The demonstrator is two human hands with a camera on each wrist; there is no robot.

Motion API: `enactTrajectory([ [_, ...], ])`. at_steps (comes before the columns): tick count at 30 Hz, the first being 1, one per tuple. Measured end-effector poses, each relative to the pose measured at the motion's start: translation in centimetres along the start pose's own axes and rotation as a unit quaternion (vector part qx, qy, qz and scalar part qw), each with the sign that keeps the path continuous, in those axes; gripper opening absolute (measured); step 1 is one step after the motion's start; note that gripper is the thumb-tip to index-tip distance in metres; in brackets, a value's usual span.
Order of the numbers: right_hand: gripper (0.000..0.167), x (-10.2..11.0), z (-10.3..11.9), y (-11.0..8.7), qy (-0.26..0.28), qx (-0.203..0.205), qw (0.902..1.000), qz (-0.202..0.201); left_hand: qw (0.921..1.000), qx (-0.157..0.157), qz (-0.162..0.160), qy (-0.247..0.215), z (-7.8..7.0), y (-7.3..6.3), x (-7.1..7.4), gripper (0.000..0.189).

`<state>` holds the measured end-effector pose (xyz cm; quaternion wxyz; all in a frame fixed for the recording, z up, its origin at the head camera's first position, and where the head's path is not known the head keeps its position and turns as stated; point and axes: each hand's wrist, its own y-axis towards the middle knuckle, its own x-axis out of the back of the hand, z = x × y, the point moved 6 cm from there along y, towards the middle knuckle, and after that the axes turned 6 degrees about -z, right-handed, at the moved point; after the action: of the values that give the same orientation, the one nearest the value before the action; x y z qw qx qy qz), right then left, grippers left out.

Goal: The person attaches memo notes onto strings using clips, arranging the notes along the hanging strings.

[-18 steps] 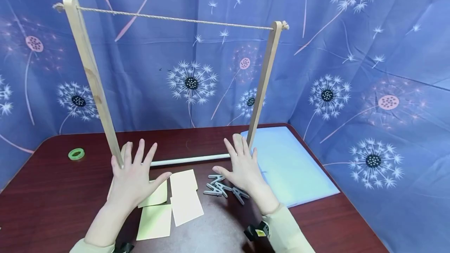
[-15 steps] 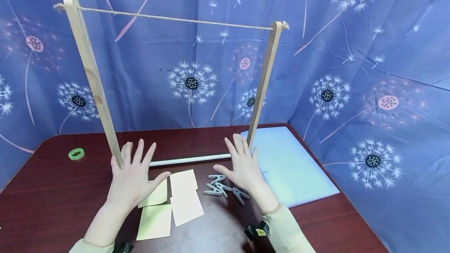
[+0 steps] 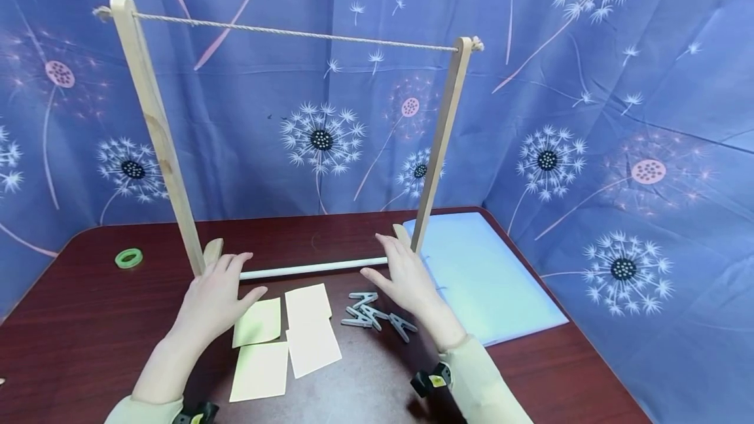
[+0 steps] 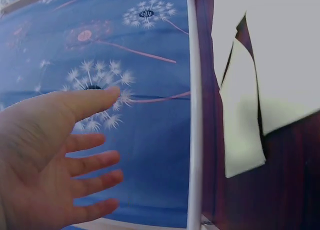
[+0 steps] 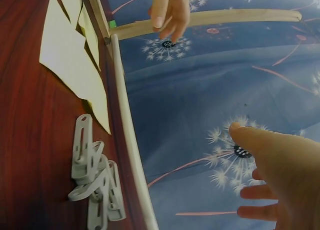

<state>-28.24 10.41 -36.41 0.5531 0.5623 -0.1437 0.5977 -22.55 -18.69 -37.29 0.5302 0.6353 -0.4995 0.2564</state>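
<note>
My left hand (image 3: pixel 213 300) hovers beside the foot of the left wooden post (image 3: pixel 158 129), fingers relaxed and holding nothing. Over on the other side, my right hand (image 3: pixel 408 280) hangs near the foot of the right wooden post (image 3: pixel 442 142), its thumb apart from the fingers. A rope (image 3: pixel 294 32) joins the tops of the posts, and a white rod (image 3: pixel 312 269) runs between them low down. Several pale yellow paper squares (image 3: pixel 259 371) lie in front of the rod. To their right sits a small heap of grey clothespins (image 5: pixel 95 160).
A light blue sheet or folder (image 3: pixel 489 273) covers the table's right side, partly behind the right hand. At the far left lies a green ring (image 3: pixel 128 258), like a tape roll. Blue dandelion-print cloth (image 3: pixel 353 116) hangs behind the table (image 3: pixel 76 332).
Both hands' fingers have come down from their raised, spread pose, and the left hand has drawn slightly left. More of both wooden feet now shows. Papers and clothespins have stayed put.
</note>
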Motion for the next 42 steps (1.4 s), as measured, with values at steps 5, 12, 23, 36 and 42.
enactTrajectory([
  [5, 0.066, -1.1, -0.7, 0.0, 0.032, -0.003, 0.9993, 0.02, 0.9969, 0.009, 0.058, -0.051, 1.2, 0.0, -1.3, 0.057],
  [12, 0.045, -2.8, -1.6, -0.1, 0.037, 0.011, 0.998, 0.049, 0.9832, 0.009, 0.146, -0.108, 2.5, -0.1, -3.5, 0.058],
  [23, 0.029, -5.1, -1.8, -0.2, 0.122, 0.03, 0.9837, 0.129, 0.9754, -0.007, 0.192, -0.108, 3.1, -0.5, -5.5, 0.067],
  [36, 0.033, -6.8, -1.6, -0.5, 0.113, 0.074, 0.9697, 0.203, 0.9779, -0.01, 0.195, -0.075, 3.1, -1.2, -5.7, 0.065],
  [42, 0.035, -7.4, -1.4, -0.7, 0.118, 0.073, 0.9643, 0.226, 0.979, -0.004, 0.19, -0.074, 3.0, -1.2, -5.7, 0.062],
])
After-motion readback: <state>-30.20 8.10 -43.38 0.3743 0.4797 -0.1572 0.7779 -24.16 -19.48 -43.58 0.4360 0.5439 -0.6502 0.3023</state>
